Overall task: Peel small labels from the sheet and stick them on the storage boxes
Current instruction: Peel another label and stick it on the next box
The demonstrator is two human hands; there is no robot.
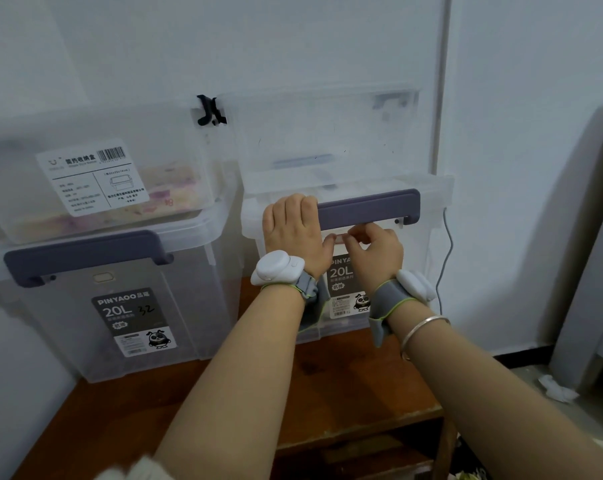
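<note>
Two clear 20L storage boxes stand side by side on a wooden table. The left box [127,317] has a small pale label [102,277] stuck under its purple handle. My left hand [295,233] curls over the left end of the right box's purple handle [369,207]. Just below that handle my right hand [374,249] pinches a small label [340,238] against the front of the right box [414,271]. The label sheet is out of sight.
A smaller clear box [95,188] with a printed sticker sits on top of the left box; another clear bin [328,143] rests on the right box. White wall stands close behind. The wooden table [258,393] edge lies at the right, with a grey cable [447,258] and a chair beyond.
</note>
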